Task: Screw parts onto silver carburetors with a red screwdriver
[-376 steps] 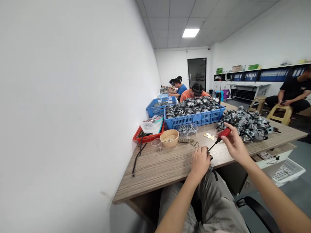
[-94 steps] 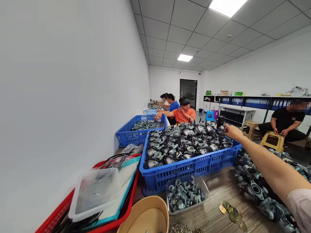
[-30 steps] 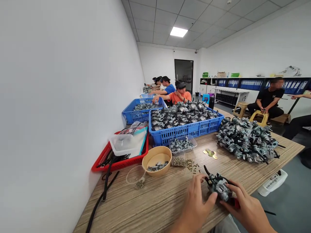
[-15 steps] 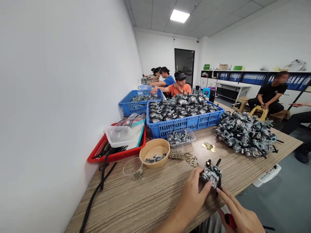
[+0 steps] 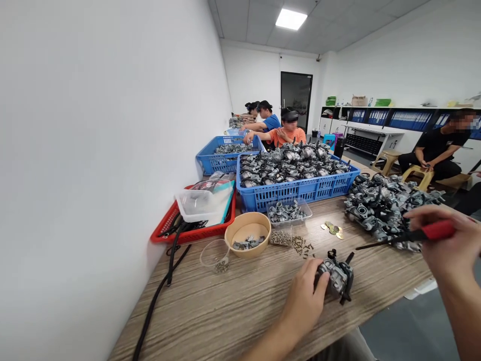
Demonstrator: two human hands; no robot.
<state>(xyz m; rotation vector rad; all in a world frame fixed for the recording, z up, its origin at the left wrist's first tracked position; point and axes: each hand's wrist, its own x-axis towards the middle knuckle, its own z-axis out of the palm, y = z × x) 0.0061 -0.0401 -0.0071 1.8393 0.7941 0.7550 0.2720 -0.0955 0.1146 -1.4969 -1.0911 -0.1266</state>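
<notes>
Grey cast-metal carburetor point(image 5: 338, 276), black lever at side, upright on wood-grain surface point(image 5: 233, 311), gripped by left hand point(image 5: 306, 301); right hand point(image 5: 449, 240) clenched around red-handled screwdriver point(image 5: 409, 235), raised nearby.

On the table point(image 5: 240, 311) we see a bowl point(image 5: 247, 233) left of a small tray point(image 5: 288, 211). Behind them stands a crate point(image 5: 296, 188); right of it lies a heap of metal parts point(image 5: 387, 205).

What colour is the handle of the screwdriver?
Red. The screwdriver handle, gripped in the right hand, shows clearly in the head view.
</notes>
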